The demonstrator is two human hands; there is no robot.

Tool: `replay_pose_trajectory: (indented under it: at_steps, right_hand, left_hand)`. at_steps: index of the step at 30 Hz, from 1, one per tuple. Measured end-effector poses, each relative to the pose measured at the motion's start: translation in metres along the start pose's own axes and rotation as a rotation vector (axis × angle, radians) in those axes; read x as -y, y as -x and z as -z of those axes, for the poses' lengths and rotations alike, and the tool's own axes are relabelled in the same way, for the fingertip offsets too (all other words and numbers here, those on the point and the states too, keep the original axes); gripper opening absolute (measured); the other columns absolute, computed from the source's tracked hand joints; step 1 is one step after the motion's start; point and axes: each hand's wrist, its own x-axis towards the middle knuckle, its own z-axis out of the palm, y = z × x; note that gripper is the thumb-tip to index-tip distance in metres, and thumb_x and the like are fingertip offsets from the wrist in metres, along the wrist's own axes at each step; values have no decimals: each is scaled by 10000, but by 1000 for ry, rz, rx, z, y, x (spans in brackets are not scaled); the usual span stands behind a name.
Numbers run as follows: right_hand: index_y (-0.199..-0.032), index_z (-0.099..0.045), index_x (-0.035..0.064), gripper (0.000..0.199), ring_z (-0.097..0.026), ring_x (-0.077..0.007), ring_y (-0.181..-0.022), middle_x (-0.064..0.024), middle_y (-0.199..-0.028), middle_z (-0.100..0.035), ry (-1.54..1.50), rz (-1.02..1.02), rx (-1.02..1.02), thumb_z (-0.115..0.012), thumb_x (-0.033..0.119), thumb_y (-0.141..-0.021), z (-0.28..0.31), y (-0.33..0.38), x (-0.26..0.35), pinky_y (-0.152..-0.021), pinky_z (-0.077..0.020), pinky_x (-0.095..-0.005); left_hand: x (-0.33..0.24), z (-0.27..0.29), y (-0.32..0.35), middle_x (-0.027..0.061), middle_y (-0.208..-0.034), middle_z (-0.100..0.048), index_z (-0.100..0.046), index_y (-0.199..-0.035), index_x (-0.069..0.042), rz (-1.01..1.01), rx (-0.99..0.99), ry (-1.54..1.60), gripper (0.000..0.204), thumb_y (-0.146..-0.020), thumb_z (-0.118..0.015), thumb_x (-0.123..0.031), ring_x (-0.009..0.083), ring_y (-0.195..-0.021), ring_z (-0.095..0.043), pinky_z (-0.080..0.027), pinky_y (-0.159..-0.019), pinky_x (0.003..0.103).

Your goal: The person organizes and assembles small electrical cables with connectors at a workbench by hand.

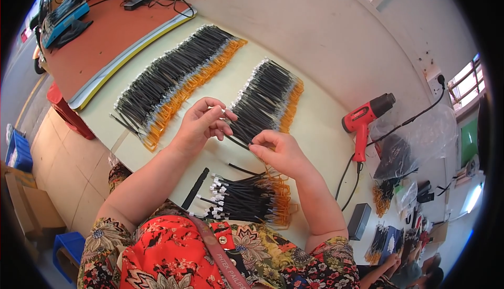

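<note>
Between my two hands stretches a short black sleeved cable (235, 141). The fingers of my left hand (202, 123) pinch it near a small white connector. My right hand (281, 152) is closed on its other end, where the fingertips hide part of it. Just beyond my hands lies a row of similar cables (262, 92) with white connectors and orange wire loops. A longer cable row (170, 79) runs along the left. Close to my body rests a cable pile (244, 200), its white connectors to the left and orange loops to the right.
A red heat gun (362, 123) stands by the wall at right, its cord trailing over the pale table (320, 126). A black strip (196, 188) and a dark grey box (359, 221) lie nearer. Another person's hand (391, 260) shows at lower right. A red stool (65, 111) stands left.
</note>
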Motion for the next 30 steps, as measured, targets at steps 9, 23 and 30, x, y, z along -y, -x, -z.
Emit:
replay_pose_trajectory:
  at_steps: [9, 23, 30]
  right_hand:
    - [-814, -620, 17, 152, -599, -317, -785, -144, -819, -615, 605, 277, -340, -637, 167, -805, 57, -36, -12, -680, -470, -394]
    - [-750, -667, 109, 106, -588, -252, -868, -75, -808, -601, 1246, 300, -443, -640, 193, -809, 106, -149, -70, -827, -401, -432]
    - [-804, -664, 102, 97, -572, -247, -939, -66, -872, -601, 1264, 226, -443, -655, 199, -800, 104, -154, -65, -927, -380, -480]
  left_hand:
    - [-2, 1, -1, 108, -1052, -606, -491, -1071, -92, -14, -187, -8, 240, -937, -517, -290, 147, -666, -616, -459, -562, 230]
    - [1, -1, -4, 99, -1000, -607, -515, -1060, -88, 51, -160, -24, 200, -936, -502, -245, 137, -633, -600, -447, -531, 219]
    - [1, -3, -4, 97, -985, -611, -517, -1044, -93, 55, -150, -26, 193, -934, -506, -252, 132, -637, -600, -439, -532, 215]
